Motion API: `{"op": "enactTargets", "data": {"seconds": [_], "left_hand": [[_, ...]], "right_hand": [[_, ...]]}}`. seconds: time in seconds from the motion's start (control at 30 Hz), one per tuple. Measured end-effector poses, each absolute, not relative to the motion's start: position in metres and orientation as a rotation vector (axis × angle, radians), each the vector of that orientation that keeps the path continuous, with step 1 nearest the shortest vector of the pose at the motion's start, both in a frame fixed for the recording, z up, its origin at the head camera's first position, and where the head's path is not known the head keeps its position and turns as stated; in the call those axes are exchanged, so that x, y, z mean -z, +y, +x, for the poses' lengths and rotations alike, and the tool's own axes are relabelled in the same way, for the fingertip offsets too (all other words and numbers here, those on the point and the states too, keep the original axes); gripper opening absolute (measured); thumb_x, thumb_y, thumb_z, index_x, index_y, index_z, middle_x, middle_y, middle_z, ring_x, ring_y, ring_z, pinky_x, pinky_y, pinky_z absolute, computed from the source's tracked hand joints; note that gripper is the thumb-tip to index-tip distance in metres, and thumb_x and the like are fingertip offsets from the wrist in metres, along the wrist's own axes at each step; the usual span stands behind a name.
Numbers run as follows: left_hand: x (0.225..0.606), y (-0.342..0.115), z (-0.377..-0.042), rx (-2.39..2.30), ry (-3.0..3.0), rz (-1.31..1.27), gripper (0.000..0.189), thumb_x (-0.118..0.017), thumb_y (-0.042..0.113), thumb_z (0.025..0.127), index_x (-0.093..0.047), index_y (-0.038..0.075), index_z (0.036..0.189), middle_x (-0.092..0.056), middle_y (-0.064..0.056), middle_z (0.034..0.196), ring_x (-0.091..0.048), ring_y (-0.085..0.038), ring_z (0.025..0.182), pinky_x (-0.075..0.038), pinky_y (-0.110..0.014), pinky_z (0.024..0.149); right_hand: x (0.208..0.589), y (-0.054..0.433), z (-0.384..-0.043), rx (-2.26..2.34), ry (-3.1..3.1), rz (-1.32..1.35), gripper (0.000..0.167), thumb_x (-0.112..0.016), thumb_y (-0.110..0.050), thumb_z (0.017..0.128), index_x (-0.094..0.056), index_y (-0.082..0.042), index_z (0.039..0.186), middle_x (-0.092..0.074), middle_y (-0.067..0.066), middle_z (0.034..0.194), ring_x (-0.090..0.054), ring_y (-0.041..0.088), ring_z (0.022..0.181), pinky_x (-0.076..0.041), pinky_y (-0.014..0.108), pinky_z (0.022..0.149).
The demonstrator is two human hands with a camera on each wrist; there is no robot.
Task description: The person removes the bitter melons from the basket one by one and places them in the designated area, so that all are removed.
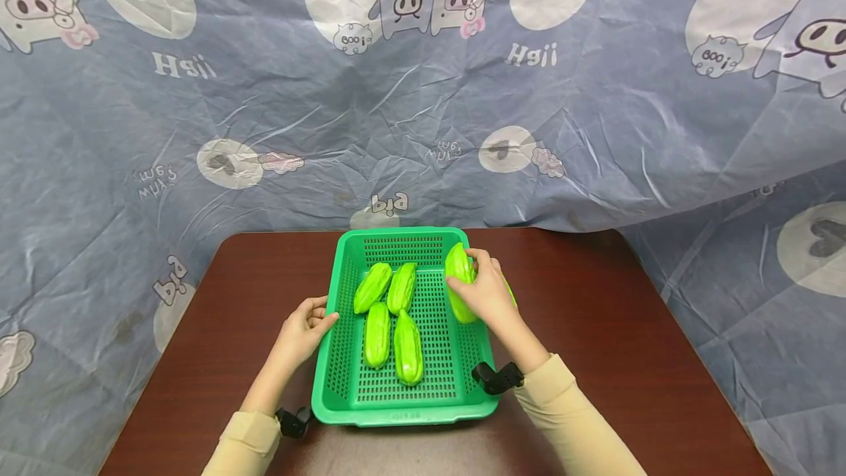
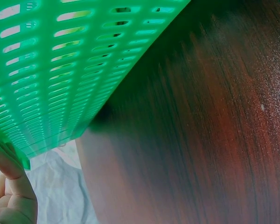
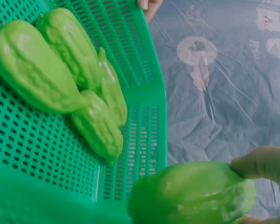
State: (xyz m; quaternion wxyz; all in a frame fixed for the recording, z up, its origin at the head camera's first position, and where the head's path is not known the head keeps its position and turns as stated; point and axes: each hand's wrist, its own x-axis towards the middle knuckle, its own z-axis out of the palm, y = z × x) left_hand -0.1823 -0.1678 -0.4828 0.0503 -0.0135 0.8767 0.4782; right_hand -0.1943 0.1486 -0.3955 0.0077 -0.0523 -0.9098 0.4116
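Observation:
My right hand grips a light green bitter melon over the right side of a green plastic basket. In the right wrist view, thumb and fingers pinch one end of this bitter melon. On the basket's left rim, my left hand holds on with the thumb over the edge. Several more bitter melons lie grouped in the left half of the basket. A strip of another green thing shows just right of my right hand, mostly hidden behind it.
The basket stands on a dark red-brown wooden table, with slotted walls and floor. A blue-grey cloth with cartoon prints hangs behind the table and around its sides. Black wrist cameras sit on both wrists, the right one overlapping the basket's rim.

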Motion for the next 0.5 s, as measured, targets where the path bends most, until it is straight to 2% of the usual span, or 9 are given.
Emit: {"op": "enactTargets", "data": {"seconds": [0.2,0.5], "left_hand": [[0.48,-0.167,-0.18,-1.455,2.671,-0.048,0.051,-0.062,0.021,0.099,-0.046,0.0,0.142,-0.062,-0.015,0.114,-0.059,-0.017,0.091,-0.049,-0.027,0.073],[0.479,-0.167,-0.179,-1.452,2.685,-0.037,0.051,-0.062,0.024,0.099,-0.048,0.0,0.141,-0.064,-0.015,0.112,-0.059,-0.013,0.086,-0.048,-0.026,0.07]], "right_hand": [[0.396,0.163,-0.196,-1.265,-2.764,-0.17,0.066,-0.07,-0.026,0.088,-0.043,-0.007,0.144,-0.048,0.021,0.126,-0.051,0.033,0.101,-0.045,0.047,0.087],[0.398,0.188,-0.198,-1.235,-2.735,-0.233,0.064,-0.071,-0.026,0.088,-0.044,-0.007,0.143,-0.049,0.02,0.123,-0.05,0.033,0.104,-0.044,0.047,0.088]]}}
